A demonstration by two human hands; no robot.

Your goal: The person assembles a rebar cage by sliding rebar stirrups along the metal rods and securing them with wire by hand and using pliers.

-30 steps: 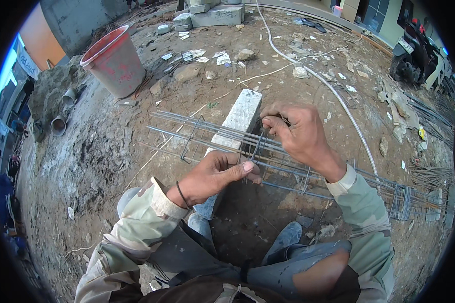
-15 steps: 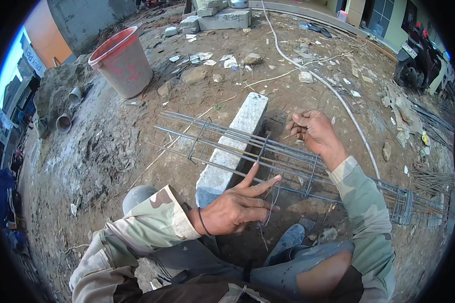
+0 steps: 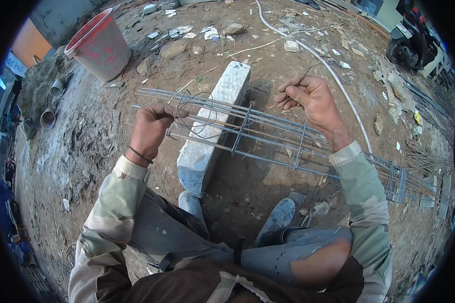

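across the pale block (image 3: 188, 157) lies the steel frame (image 3: 241, 129); loose wire (image 3: 191, 94) over its left part could snag there if pulled carelessly. the left hand (image 3: 153, 125) is pinched closed on that wire; slightly farther, the right hand (image 3: 311, 101) curls nearly closed around a thin rod (image 3: 307, 72).

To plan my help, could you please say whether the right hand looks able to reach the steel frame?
Probably yes: the right hand is close to the steel frame, with nothing visible blocking the way, though it seems to hold a thin rod.
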